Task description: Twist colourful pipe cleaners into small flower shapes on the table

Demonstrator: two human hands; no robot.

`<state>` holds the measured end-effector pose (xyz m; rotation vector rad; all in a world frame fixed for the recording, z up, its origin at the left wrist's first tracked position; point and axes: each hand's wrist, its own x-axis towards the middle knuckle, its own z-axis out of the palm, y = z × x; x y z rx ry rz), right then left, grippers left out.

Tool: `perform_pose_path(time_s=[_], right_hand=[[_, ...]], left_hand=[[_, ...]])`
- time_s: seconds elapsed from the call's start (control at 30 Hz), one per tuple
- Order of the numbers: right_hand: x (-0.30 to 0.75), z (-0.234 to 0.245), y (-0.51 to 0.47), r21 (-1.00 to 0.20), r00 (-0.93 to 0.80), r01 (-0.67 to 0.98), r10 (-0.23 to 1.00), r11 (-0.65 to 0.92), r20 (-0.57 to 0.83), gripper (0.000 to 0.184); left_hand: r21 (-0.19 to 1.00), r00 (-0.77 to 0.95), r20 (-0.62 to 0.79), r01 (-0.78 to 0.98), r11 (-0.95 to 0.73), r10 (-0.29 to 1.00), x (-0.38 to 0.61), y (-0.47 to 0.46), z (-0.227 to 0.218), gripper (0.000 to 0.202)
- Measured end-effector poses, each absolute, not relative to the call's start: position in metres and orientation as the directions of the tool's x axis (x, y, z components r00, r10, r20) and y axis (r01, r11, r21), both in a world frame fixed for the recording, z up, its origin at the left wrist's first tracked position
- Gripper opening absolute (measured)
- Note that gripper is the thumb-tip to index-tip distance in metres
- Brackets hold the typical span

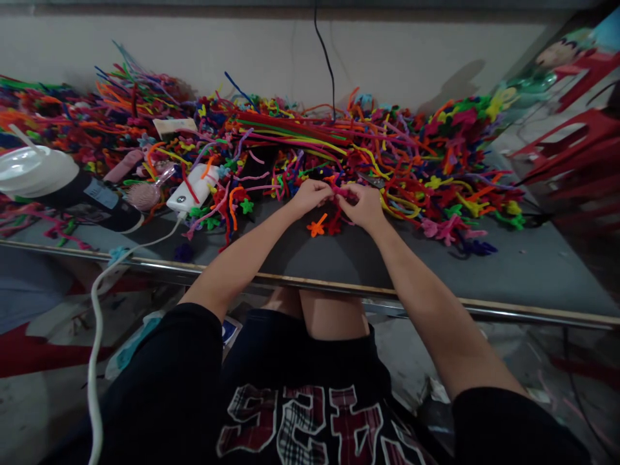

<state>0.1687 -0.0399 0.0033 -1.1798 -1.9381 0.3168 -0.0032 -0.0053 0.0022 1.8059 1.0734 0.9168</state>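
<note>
Just above the centre of the frame, my left hand (pixel 312 196) and right hand (pixel 362 204) are pinching a fuzzy magenta pipe-cleaner piece (pixel 341 192) with closed fingers — it is sitting right of my left, left of my right, neither nearer, its long axis too hidden to tell. An orange, flower-shaped pipe-cleaner piece (pixel 317 227) is resting below.

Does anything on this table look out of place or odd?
Two things, mildly. A pale pink hairbrush lies among multicoloured fuzzy craft stems, an odd spot for a grooming item. A light-blue fuzzy flower sits at the front edge of the grey tabletop, apart from the heap. I see no clear spill or damage.
</note>
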Motion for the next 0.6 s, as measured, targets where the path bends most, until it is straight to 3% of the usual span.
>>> perform_pose_path(time_s=[0.1, 0.23, 0.37, 0.43, 0.5, 0.6], right_hand=[[0.166, 0.000, -0.040, -0.514, -0.203, 0.674, 0.802, 0.531, 0.562, 0.017], [0.164, -0.001, -0.041, -0.455, -0.194, 0.720, 0.781, 0.524, 0.594, 0.018], [0.167, -0.003, -0.037, -0.575, -0.127, 0.655, 0.821, 0.490, 0.556, 0.018], [0.172, -0.006, -0.033, -0.665, -0.096, 0.593, 0.860, 0.454, 0.501, 0.019], [0.176, -0.009, -0.029, -0.732, -0.089, 0.529, 0.886, 0.429, 0.455, 0.021], [0.178, -0.012, -0.025, -0.809, -0.097, 0.432, 0.912, 0.399, 0.398, 0.023]], left_hand=[[0.965, 0.345, 0.077, 0.210, -0.156, 0.936, -0.002, -0.001, 0.001, 0.028], [0.984, 0.398, 0.047, 0.140, -0.112, 0.916, -0.004, 0.003, -0.002, 0.030], [0.930, 0.338, 0.166, 0.259, -0.261, 0.926, -0.006, 0.002, -0.004, 0.032], [0.806, 0.321, 0.323, 0.399, -0.437, 0.890, -0.010, -0.001, -0.003, 0.031], [0.586, 0.389, 0.473, 0.531, -0.612, 0.791, -0.014, -0.004, 0.000, 0.024], [0.350, 0.521, 0.514, 0.598, -0.721, 0.681, -0.020, -0.010, 0.006, 0.029]])
